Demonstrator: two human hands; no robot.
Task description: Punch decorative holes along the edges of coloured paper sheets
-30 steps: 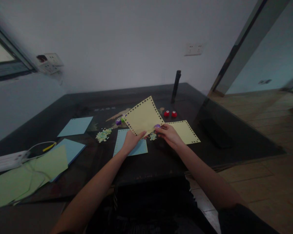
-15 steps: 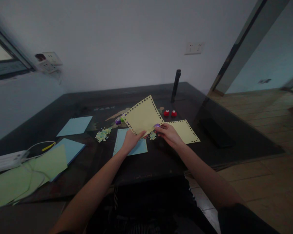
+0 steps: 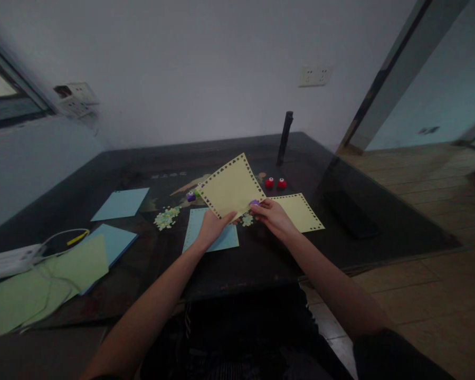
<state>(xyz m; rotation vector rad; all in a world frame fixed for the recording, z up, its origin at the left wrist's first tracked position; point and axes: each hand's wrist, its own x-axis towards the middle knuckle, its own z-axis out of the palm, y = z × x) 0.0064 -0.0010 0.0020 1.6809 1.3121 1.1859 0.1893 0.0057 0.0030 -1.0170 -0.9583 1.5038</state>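
My left hand (image 3: 211,228) pinches the lower edge of a yellow paper sheet (image 3: 231,187) with punched holes along its border, holding it tilted above the dark table (image 3: 261,253). My right hand (image 3: 272,216) grips a small purple hole punch (image 3: 255,202) clamped on the sheet's lower right edge. Under my hands lies a blue sheet (image 3: 211,232) with a few paper bits (image 3: 246,219) beside it. A second punched yellow sheet (image 3: 298,212) lies flat just right of my right hand.
Two red punches (image 3: 275,183) and a purple and green punch (image 3: 193,196) sit behind the sheets. A pile of paper confetti (image 3: 166,217) lies left. Blue sheets (image 3: 121,203), green sheets (image 3: 43,285), a white power strip (image 3: 8,261) and a black upright post (image 3: 285,138) are around.
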